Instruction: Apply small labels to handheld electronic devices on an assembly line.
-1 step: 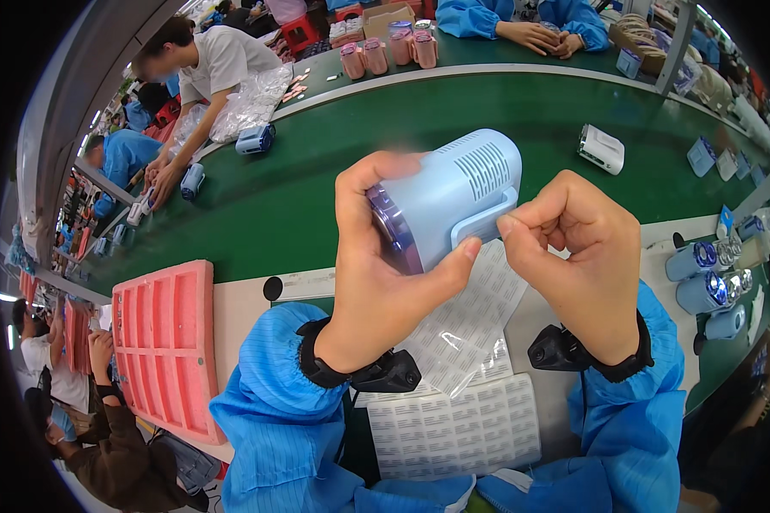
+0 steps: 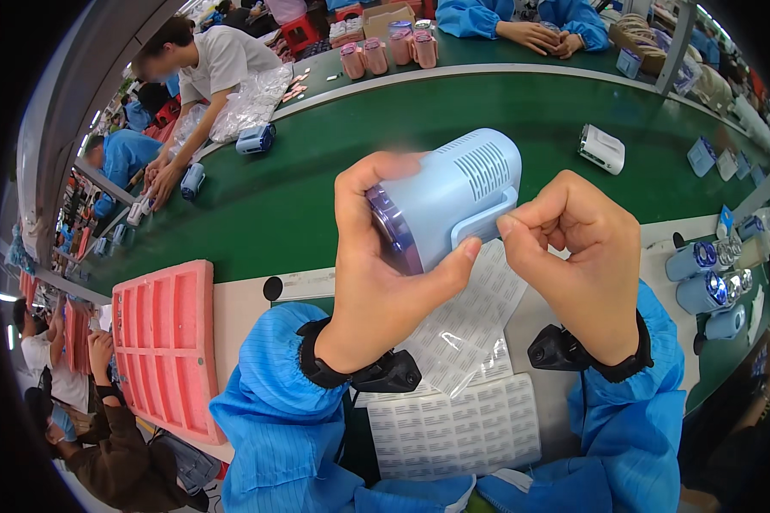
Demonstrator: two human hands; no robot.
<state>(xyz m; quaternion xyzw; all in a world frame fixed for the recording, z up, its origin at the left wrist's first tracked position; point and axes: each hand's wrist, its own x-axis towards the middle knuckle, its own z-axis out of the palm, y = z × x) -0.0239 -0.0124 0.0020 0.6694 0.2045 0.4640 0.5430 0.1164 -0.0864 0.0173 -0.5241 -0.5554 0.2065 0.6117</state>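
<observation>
A light-blue, rounded plastic device (image 2: 441, 192) is held up over the bench, tilted, with slotted vents on its side, a raised bar along it and a purple translucent ring at its left end. My left hand (image 2: 376, 235) wraps around it from the left, its thumb lying near the bar. Thumb and forefinger of my right hand (image 2: 573, 248) are pinched together at the bar's right end; whatever is between them is too small to make out. Below my hands lie sheets of small printed labels (image 2: 453, 423), partly under a clear, shiny sheet (image 2: 458, 346).
A pink foam tray (image 2: 164, 342) with compartments stands at left. Across the green conveyor belt (image 2: 342, 120) lie a white device (image 2: 601, 150) and several blue ones. More blue devices (image 2: 701, 292) stand at right. A co-worker in white (image 2: 227, 64) reaches over the belt at far left.
</observation>
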